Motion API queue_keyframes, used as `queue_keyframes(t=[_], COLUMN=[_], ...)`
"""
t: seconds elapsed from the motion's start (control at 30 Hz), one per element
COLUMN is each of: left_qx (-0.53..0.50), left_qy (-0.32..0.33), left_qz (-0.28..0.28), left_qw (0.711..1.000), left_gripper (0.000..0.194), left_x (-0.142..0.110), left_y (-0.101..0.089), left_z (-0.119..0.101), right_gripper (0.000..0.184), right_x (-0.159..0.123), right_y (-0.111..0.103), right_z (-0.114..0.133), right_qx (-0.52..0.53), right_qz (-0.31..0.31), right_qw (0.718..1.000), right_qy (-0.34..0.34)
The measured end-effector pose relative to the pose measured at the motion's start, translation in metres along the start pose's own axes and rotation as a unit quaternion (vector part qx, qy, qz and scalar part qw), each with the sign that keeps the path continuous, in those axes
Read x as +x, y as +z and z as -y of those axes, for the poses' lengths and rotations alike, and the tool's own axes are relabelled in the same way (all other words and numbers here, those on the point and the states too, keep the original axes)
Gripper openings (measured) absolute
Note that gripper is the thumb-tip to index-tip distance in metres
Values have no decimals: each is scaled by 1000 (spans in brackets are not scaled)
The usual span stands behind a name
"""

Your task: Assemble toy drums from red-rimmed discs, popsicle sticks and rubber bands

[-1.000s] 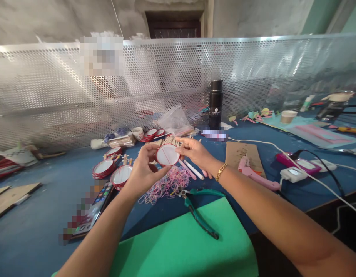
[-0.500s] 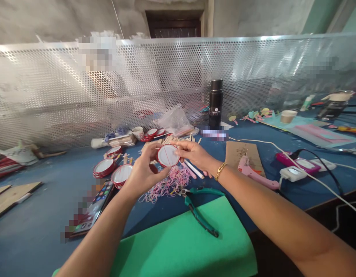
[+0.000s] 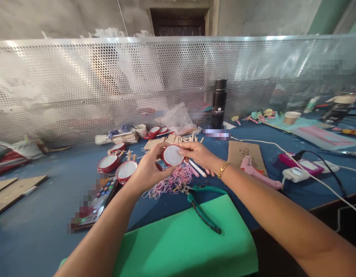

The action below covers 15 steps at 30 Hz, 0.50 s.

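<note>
My left hand (image 3: 150,167) has its thumb and fingers curled round a small red-rimmed white disc (image 3: 172,155), gripping its left and lower edge. From the other side my right hand (image 3: 199,154) pinches the disc's right edge. The disc's white face is turned up toward me and carries a thin reddish line across it. Below it lies a loose heap of pink and purple rubber bands (image 3: 169,183). More red-rimmed discs (image 3: 126,169) sit to the left of my left hand, some stacked. Wooden sticks (image 3: 178,139) are spread behind my hands.
Green-handled pliers (image 3: 205,217) lie partly on a green block (image 3: 178,248). A phone (image 3: 98,206) rests at left. To the right are a pink glue gun (image 3: 257,174) on cardboard, cables and a charger (image 3: 296,174). A black bottle (image 3: 219,104) stands before a perforated metal screen (image 3: 172,73).
The camera view has swung slightly left, so everything sits a little further right. Both hands keep holding the disc, whose reddish line has changed its angle slightly.
</note>
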<state>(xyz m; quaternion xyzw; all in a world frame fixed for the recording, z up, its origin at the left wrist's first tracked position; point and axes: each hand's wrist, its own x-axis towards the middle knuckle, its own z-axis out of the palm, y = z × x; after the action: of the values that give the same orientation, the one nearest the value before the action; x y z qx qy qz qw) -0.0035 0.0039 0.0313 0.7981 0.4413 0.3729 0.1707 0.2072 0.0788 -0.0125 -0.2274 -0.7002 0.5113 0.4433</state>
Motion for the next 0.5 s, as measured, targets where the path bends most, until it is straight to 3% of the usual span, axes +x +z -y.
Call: queue_keyframes(t=[0.17, 0.3, 0.5], left_qx=[-6, -113, -183], left_qy=[-11, -46, -144], left_qz=[4, 5, -10], left_qw=[1000, 993, 973], left_gripper=[60, 68, 50], left_x=[1, 3, 4], left_y=[1, 5, 7], left_z=[2, 8, 9], right_gripper=[37, 38, 45], right_x=[0, 1, 5], right_y=[-3, -3, -2], right_z=[5, 5, -2], right_qx=[-52, -79, -119], right_qz=[4, -7, -29], right_qw=[999, 997, 992], right_qy=[12, 16, 5])
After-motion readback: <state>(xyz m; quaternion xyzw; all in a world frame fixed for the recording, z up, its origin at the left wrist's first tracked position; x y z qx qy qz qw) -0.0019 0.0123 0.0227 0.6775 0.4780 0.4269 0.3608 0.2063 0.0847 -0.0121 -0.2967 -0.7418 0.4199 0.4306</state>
